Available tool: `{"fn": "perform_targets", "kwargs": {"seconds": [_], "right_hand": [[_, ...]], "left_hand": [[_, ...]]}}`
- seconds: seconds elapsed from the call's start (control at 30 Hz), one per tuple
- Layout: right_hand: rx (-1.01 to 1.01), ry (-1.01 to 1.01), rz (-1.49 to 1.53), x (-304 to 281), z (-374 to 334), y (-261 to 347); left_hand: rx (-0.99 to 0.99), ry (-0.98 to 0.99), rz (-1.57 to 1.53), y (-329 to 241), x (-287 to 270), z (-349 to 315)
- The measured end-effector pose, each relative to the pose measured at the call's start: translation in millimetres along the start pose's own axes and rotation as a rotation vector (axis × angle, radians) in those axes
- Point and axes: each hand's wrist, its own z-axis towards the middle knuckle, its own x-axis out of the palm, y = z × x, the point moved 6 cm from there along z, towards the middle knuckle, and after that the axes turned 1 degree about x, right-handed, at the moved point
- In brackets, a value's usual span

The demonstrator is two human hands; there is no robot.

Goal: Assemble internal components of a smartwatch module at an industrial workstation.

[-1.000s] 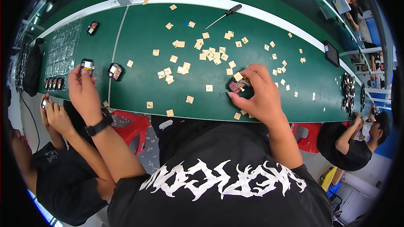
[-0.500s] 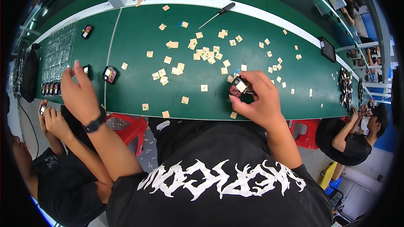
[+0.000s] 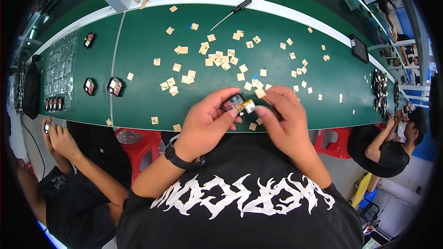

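My left hand (image 3: 205, 122) is closed around a small black device housing (image 3: 237, 97), low over the near part of the table. A red circuit board shows inside it, and a silver battery (image 3: 249, 106) with yellow tape sticks out at its right. Just right of it, my right hand (image 3: 288, 120) has its fingers curled, with a beige adhesive square (image 3: 260, 92) at the fingertips. The thumb lies close to the battery. Many similar loose squares (image 3: 218, 60) are scattered over the green table (image 3: 277, 23).
Two open devices, one of them here (image 3: 115, 86), lie at the left, and another device (image 3: 89, 40) lies farther back. A clear plastic tray (image 3: 60, 64) holds several more. A screwdriver (image 3: 233, 14) lies at the back edge, a black box (image 3: 359, 50) at right. Co-workers sit on both sides.
My left hand has come from the left side of the table and now grips the device that my right hand held. My right hand has let go of it and has a beige square at its fingertips.
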Motion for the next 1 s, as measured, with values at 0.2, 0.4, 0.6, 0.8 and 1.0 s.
{"fn": "perform_targets", "kwargs": {"seconds": [0.2,0.4,0.6,0.8,1.0], "right_hand": [[0.031,-0.215,-0.3,-23.4,-9.8,-16.5],[0.093,-0.022,-0.218,-20.1,-8.9,0.3],[0.026,0.103,-0.129,-6.5,-15.2,15.1],[-0.022,0.201,-0.228,6.6,-16.9,12.7],[0.008,0.15,-0.175,12.3,-19.6,7.2]], "left_hand": [[0.064,-0.009,0.271,1.4,6.0,-3.1],[0.129,-0.054,0.374,-4.9,10.8,-5.4],[0.152,-0.125,0.378,-4.3,12.4,-7.5],[0.169,-0.126,0.424,-5.0,15.7,-7.2],[0.303,-0.065,0.566,-7.8,19.2,-8.8]]}}
